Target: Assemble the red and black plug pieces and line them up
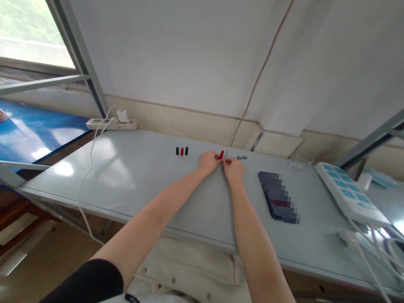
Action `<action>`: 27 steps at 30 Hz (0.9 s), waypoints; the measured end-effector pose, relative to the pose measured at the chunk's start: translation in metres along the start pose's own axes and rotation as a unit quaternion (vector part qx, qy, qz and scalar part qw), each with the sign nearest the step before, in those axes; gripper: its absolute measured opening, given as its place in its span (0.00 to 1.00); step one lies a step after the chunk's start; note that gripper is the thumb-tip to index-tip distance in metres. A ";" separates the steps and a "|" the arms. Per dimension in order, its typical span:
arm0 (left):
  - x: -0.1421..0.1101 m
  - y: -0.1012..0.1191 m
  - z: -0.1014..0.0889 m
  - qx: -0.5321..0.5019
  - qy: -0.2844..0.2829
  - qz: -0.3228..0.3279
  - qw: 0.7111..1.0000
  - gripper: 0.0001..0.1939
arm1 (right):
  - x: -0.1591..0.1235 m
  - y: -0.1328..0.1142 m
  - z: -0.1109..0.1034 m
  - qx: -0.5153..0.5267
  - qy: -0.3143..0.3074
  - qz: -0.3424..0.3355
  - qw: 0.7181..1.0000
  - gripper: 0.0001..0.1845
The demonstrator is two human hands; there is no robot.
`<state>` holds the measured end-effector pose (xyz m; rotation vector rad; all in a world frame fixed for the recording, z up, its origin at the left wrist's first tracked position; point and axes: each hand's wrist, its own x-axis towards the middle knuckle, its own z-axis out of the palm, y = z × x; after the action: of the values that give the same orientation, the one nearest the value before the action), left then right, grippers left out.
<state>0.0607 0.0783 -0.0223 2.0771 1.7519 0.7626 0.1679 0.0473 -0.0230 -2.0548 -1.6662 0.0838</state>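
Note:
My left hand [208,161] is closed near the back of the grey table, its fingertips pinching a small red cylinder [221,155] that sticks up. Almost touching it is my right hand [234,169], also closed, with a bit of dark red at its fingertips too small to name. To the left of my left hand stand three small cylinders in a group: a black one [177,151], a red one [182,151] and another black one [186,151]. Just beyond my right hand lie several tiny dark pieces [241,157].
A dark phone [274,194] lies right of my right forearm. White power strips stand at the back left [111,124] and at the right [349,195], with loose cables around them. The grey tabletop [115,179] ends at a wall behind; metal frame posts rise on both sides.

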 end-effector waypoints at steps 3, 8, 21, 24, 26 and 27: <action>0.000 -0.001 -0.001 -0.009 0.002 0.004 1.000 0.15 | -0.001 -0.001 -0.002 -0.007 -0.008 0.002 1.000 0.14; -0.009 -0.004 -0.010 -0.040 0.006 0.018 0.999 0.15 | -0.002 -0.001 -0.002 -0.015 -0.005 0.002 1.000 0.15; -0.075 -0.031 -0.064 0.074 0.084 -0.035 0.993 0.28 | -0.042 -0.040 -0.032 -0.021 -0.018 -0.042 0.999 0.15; -0.076 -0.031 -0.068 0.088 0.087 -0.060 0.990 0.31 | -0.051 -0.043 -0.027 0.004 -0.045 -0.076 0.996 0.12; -0.075 -0.031 -0.070 0.091 0.085 -0.069 0.990 0.32 | -0.054 -0.044 -0.023 0.017 -0.051 -0.091 0.994 0.11; -0.074 -0.031 -0.070 0.092 0.086 -0.070 0.990 0.33 | -0.054 -0.044 -0.022 0.022 -0.051 -0.095 0.994 0.11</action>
<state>-0.0136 0.0052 0.0027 2.0245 2.1107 0.7857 0.1221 -0.0047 0.0002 -1.8780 -1.8959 0.1624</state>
